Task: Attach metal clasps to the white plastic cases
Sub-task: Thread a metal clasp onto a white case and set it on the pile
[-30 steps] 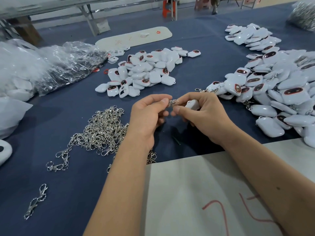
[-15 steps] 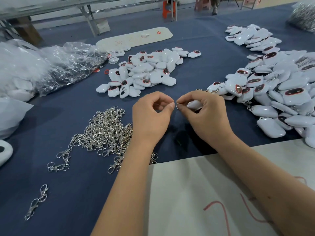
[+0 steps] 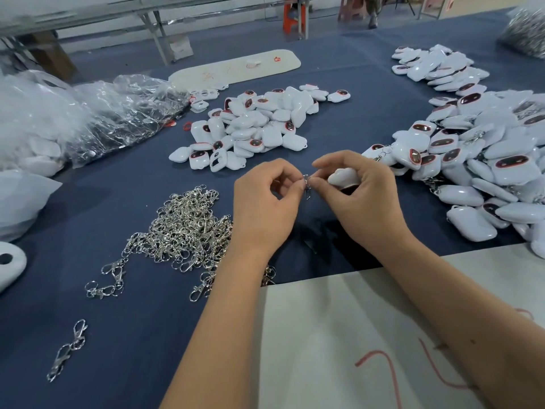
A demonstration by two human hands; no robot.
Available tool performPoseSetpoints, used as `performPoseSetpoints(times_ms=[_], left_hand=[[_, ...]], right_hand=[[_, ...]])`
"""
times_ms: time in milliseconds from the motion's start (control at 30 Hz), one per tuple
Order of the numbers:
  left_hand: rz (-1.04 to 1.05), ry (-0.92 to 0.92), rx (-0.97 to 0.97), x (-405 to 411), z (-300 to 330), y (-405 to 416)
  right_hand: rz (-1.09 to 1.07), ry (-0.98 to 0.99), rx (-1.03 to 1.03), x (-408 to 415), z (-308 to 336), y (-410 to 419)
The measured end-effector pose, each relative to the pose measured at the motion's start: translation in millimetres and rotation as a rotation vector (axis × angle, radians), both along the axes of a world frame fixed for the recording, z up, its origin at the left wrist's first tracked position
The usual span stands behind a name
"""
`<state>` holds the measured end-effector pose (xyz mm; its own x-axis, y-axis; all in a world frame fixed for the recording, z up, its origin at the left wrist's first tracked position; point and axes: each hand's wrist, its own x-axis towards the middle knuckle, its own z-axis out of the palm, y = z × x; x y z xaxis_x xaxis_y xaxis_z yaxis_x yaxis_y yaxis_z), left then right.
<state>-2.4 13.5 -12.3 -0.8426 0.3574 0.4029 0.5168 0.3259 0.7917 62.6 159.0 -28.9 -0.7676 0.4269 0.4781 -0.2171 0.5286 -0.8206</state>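
As hands (image 3: 312, 199) pinch it, clasp (image 3: 307, 185) hangs vertical

A dark blue cloth table cover (image 3: 124, 335) is seen under everything; shiny silver metal clasps (image 3: 185, 228) are heaped on it; small white plastic cases with dark ovals ringed in red (image 3: 259, 125) are piled in the middle, and more of the same white and red are piled at the right (image 3: 483, 160); a pale grey flat board (image 3: 339, 335) is marked with red lines; a clear see-through plastic bag (image 3: 118, 116) is seen at the left.
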Motion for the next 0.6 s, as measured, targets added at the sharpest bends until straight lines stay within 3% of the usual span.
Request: performPoseSetpoints(times_ms=[300,600], left_hand=[[-0.022,-0.057,0.080,-0.4,1.7,-2.1],[-0.066,-0.051,0.046,-1.7,3.2,-6.9]], right_hand=[[0.178,-0.020,-0.168,-1.4,1.1,3.7],[0.113,0.001,0.038,0.2,3.6,-0.1]])
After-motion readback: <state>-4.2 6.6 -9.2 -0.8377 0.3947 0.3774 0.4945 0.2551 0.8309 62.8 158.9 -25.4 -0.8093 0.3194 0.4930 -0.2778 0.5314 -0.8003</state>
